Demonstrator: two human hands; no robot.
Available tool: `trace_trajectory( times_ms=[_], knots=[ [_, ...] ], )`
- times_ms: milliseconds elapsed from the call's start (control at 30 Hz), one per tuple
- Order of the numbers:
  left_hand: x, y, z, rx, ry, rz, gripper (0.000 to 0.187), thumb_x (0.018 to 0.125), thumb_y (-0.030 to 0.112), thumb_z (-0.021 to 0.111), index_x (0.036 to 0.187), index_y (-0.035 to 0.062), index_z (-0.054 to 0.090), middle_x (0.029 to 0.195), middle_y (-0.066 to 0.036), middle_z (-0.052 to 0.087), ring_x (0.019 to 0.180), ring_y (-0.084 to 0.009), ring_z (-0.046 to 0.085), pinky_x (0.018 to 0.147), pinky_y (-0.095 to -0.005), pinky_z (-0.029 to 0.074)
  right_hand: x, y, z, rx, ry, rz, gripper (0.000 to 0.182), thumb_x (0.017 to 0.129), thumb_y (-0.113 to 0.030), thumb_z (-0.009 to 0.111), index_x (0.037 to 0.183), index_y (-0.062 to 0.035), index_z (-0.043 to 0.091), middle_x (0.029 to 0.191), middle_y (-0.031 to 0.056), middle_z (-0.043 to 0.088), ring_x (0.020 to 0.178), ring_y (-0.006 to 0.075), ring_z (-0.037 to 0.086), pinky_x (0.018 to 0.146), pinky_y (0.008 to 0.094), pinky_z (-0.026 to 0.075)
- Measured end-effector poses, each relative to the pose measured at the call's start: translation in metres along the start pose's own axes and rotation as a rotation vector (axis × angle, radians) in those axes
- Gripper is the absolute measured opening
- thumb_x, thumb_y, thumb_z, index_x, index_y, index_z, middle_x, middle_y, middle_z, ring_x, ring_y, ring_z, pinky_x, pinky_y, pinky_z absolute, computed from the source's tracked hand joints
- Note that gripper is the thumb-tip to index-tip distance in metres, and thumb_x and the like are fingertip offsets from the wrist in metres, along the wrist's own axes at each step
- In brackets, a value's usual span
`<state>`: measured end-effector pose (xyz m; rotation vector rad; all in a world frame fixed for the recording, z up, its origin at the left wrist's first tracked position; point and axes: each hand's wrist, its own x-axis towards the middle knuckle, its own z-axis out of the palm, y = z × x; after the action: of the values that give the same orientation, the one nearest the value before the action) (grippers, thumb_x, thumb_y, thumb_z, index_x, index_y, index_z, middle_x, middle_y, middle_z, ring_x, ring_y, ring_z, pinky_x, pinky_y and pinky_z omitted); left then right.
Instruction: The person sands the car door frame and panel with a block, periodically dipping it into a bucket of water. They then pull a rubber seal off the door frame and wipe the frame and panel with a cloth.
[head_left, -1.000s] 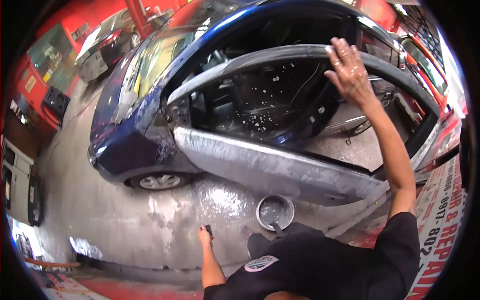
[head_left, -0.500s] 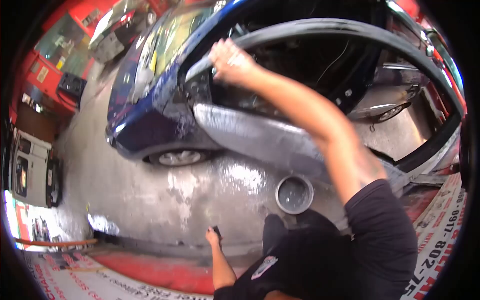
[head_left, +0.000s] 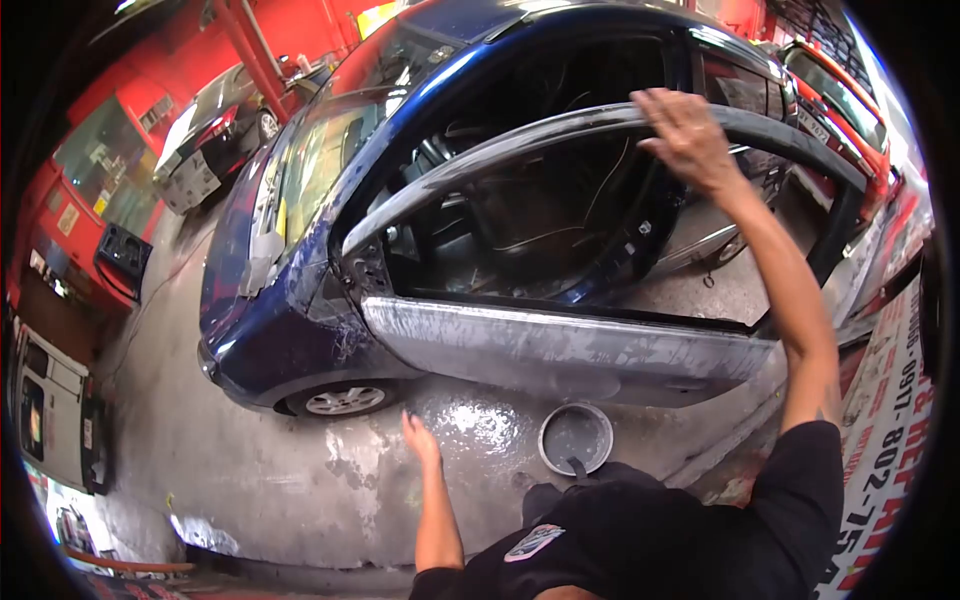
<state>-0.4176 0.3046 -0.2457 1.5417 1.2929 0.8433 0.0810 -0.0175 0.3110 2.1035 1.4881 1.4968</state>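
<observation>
My right hand [head_left: 688, 140] lies across the top of the window frame [head_left: 540, 135] of a car door, fingers stretched out and close together. Whether anything is under the palm is hidden. The door panel [head_left: 560, 345] is dull grey with patchy, scuffed areas, and it stands swung out from a dark blue car [head_left: 300, 290]. Low on the left, my left hand [head_left: 422, 440] hangs over the wet floor, its fingers apart and nothing visible in them. A round bucket [head_left: 548, 440] of greyish water stands by my legs, with a dark strip at its near rim.
Behind are a dark car [head_left: 215, 125] with paper on its front and a red vehicle [head_left: 840, 110]. A white van [head_left: 50, 400] stands at far left, near a black speaker box [head_left: 122, 262]. A printed banner [head_left: 890, 420] runs along the right.
My right hand has moved right along the window frame from its front corner. My left hand has risen, and the small dark block it held no longer shows. The view has shifted.
</observation>
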Motion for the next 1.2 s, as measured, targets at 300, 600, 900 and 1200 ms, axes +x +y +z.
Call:
trace_trajectory(
  times_ms=[300, 600, 900, 1200],
  knots=[
    [-0.055, 0.455, 0.116, -0.187, -0.113, 1.002, 0.050, 0.114, 0.018, 0.053, 0.160, -0.0024, 0.049, 0.166, -0.023, 0.048, 0.161, -0.0403, 0.035, 0.132, -0.0469, 0.028, -0.092, 0.143, -0.011, 0.071, -0.144, 0.429, 0.049, 0.115, -0.046, 0.046, 0.104, -0.0036, 0.068, 0.099, 0.0185, 0.071, 0.101, 0.0399, 0.069, 0.087, 0.0526, 0.051],
    [-0.167, 0.614, 0.299, 0.016, 0.030, 1.440, 0.055, 0.102, 0.019, 0.058, 0.147, -0.0127, 0.057, 0.162, -0.033, 0.048, 0.158, -0.0489, 0.036, 0.132, -0.0670, 0.013, -0.083, 0.127, -0.005, 0.041, 0.014, 0.499, 0.037, 0.108, -0.046, 0.059, 0.103, -0.0121, 0.074, 0.099, 0.0100, 0.075, 0.096, 0.0327, 0.071, 0.087, 0.0491, 0.050],
    [-0.071, 0.574, 0.259, 0.216, 0.327, 1.190, 0.046, 0.110, 0.022, 0.052, 0.147, -0.0050, 0.062, 0.154, -0.027, 0.061, 0.150, -0.0407, 0.051, 0.127, -0.0657, 0.024, -0.085, 0.128, -0.006, 0.107, 0.122, 0.428, 0.042, 0.104, -0.051, 0.063, 0.103, -0.0105, 0.076, 0.099, 0.0089, 0.075, 0.097, 0.0310, 0.070, 0.088, 0.0467, 0.050],
    [-0.111, 0.605, 0.266, 0.191, 0.201, 1.413, 0.052, 0.110, 0.030, 0.057, 0.153, 0.0008, 0.059, 0.158, -0.019, 0.059, 0.152, -0.0357, 0.050, 0.132, -0.0651, 0.015, -0.092, 0.125, -0.014, 0.153, 0.090, 0.416, 0.042, 0.102, -0.051, 0.066, 0.111, -0.0110, 0.078, 0.102, 0.0087, 0.075, 0.101, 0.0302, 0.070, 0.090, 0.0454, 0.049]
  ],
)
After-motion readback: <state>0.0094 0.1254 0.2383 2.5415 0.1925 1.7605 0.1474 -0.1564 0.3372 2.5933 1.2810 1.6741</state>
